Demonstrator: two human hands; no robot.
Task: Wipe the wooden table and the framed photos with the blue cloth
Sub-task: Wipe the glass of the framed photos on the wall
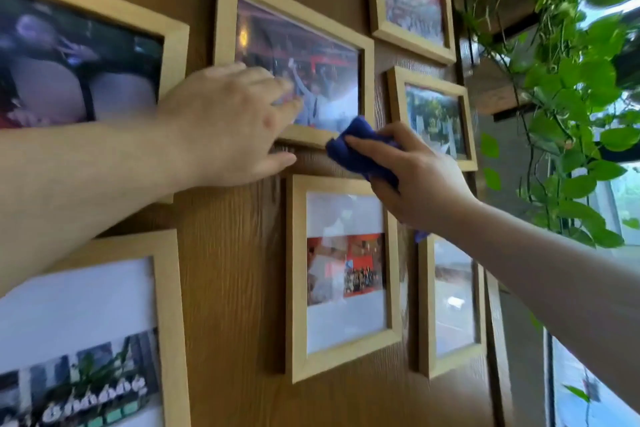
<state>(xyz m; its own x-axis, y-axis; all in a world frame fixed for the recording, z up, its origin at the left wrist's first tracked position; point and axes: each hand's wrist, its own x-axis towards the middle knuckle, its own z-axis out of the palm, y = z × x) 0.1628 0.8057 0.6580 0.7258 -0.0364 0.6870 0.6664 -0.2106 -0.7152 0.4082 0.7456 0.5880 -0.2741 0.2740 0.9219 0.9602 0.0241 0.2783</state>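
Note:
Several light wooden framed photos hang on a brown wood-grain wall (225,253). My left hand (228,125) lies flat on the lower left corner of the middle framed photo (363,45), fingers spread over glass and bottom rail. My right hand (412,177) grips the bunched blue cloth (360,152) and presses it against the wall just under that frame's lower right corner, above the portrait framed photo (294,288). A bit of cloth shows below my right wrist. The wooden table is not in view.
More framed photos surround the hands: a large one at left (173,45), one at lower left (169,322), small ones at right (464,107) and lower right (426,305). A trailing green plant (571,97) and a window fill the right edge.

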